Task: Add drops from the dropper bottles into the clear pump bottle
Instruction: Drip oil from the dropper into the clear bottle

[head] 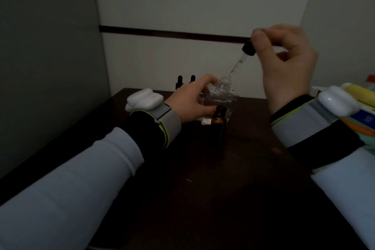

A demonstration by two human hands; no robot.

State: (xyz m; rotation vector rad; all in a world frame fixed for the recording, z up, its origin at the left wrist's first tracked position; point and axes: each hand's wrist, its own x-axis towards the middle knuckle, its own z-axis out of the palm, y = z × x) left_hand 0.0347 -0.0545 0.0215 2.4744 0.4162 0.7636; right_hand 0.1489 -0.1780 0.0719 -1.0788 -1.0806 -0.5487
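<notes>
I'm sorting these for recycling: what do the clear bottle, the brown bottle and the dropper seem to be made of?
The clear bottle: see-through and glossy, threaded neck; plastic or glass, unclear. The brown bottle: amber, translucent, shiny; probably glass. The dropper: clear thin tube, likely glass, with a matte black cap, probably rubber or plastic.

Tilted dropper (241,58) over uncapped clear bottle (222,95)

The pump bottle (222,95) stands near the far edge of the desk (203,189), with the left hand (192,100) at its left side. An open dropper bottle (220,123) stands just before it, and two more dropper bottles (192,79) stand behind it to the left. The dropper (241,59) slants above its mouth.
</notes>
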